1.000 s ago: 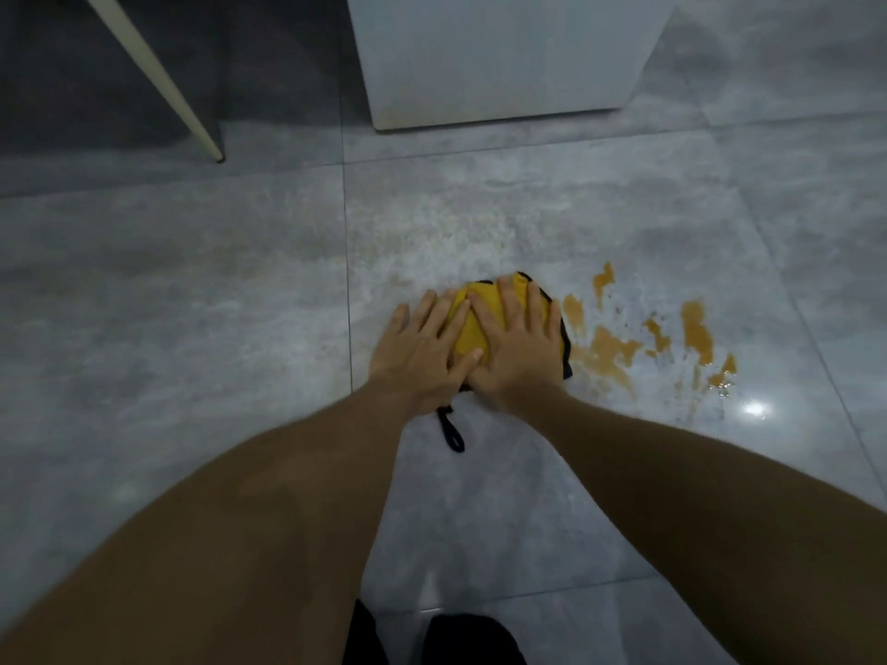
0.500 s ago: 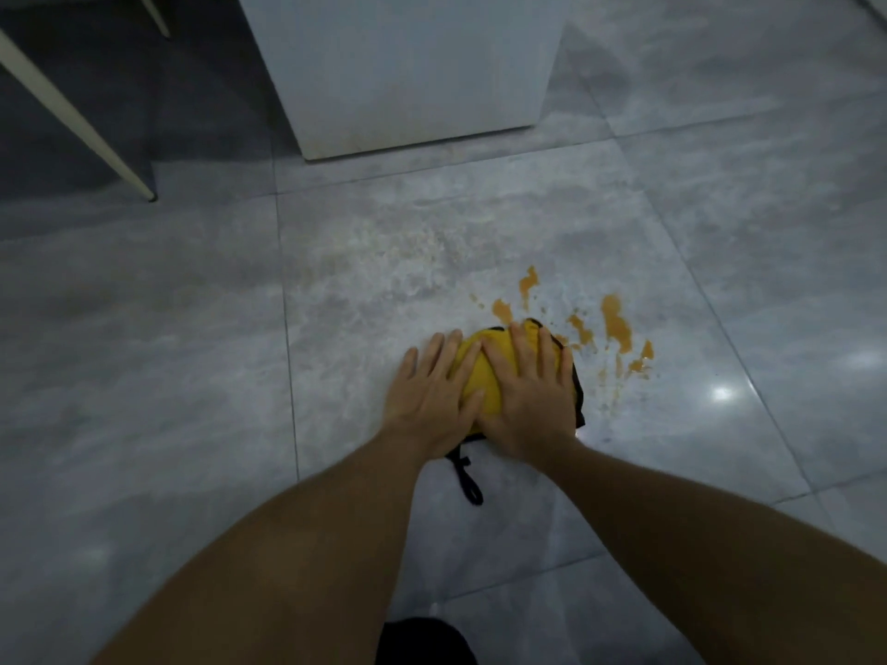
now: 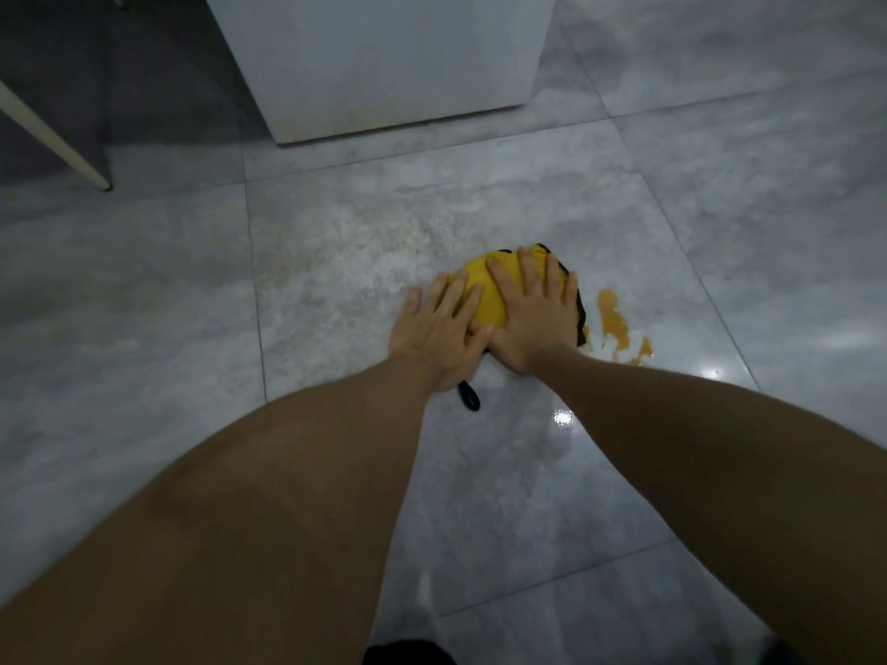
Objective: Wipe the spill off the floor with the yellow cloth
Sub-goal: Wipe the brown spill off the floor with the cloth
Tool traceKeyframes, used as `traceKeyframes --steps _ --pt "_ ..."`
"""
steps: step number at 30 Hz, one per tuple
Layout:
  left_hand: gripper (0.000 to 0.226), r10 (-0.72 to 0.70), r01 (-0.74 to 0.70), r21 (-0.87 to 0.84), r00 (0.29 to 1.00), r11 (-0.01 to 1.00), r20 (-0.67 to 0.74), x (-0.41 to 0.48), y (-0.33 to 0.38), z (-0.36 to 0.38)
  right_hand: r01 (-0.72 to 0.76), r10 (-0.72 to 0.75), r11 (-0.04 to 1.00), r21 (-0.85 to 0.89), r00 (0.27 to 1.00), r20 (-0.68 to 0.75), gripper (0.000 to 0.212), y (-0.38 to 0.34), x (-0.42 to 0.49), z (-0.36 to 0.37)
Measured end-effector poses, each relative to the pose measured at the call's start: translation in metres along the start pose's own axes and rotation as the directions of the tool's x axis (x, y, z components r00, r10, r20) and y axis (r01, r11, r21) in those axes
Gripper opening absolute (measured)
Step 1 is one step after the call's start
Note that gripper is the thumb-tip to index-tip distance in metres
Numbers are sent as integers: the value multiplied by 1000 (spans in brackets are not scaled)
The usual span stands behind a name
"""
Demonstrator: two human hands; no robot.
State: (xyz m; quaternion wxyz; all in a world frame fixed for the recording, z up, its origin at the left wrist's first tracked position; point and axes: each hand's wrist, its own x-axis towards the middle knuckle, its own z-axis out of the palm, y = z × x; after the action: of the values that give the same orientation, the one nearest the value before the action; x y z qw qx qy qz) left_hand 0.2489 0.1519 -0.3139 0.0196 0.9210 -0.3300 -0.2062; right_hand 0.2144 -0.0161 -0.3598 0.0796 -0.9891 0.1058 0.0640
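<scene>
At the far left a pale furniture leg (image 3: pixel 53 141) met the grey tiled floor (image 3: pixel 144 328), and a white cabinet base (image 3: pixel 384 69) stood beyond your hands, both well apart from the work. Your left hand (image 3: pixel 439 336) lay flat with its fingers spread, palm down on the near-left edge of the yellow cloth (image 3: pixel 485 292); it gripped nothing, only pressed. A black loop (image 3: pixel 469 396) of the cloth's trim stuck out toward you from under that wrist. Your right hand (image 3: pixel 533 314) was likewise splayed and flat, pressing the bunched cloth against the tile, thumb touching your left hand. Neither hand was clenched; the cloth was pinned under both palms rather than held.

The relation that mattered lay just to the right: the remaining orange spill (image 3: pixel 617 326) sat just beside the cloth's dark right edge, off your right little finger and slightly nearer to you. Its patches ran in a line away from you and back toward the bright glare spots on the tile. Your right hand was the nearer one, so I judge the next pass needed a push rightward and a little back toward you, led by that hand.
</scene>
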Motion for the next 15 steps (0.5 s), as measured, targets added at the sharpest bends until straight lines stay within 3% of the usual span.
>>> traceKeyframes --steps 6,15 --pt "74 127 -127 12 992 992 1 -24 29 18 -29 32 998 53 997 -65 87 26 -70 3" --pt "84 197 -197 19 980 980 -21 -41 88 41 -51 50 999 -1 992 -114 86 67 -128 6"
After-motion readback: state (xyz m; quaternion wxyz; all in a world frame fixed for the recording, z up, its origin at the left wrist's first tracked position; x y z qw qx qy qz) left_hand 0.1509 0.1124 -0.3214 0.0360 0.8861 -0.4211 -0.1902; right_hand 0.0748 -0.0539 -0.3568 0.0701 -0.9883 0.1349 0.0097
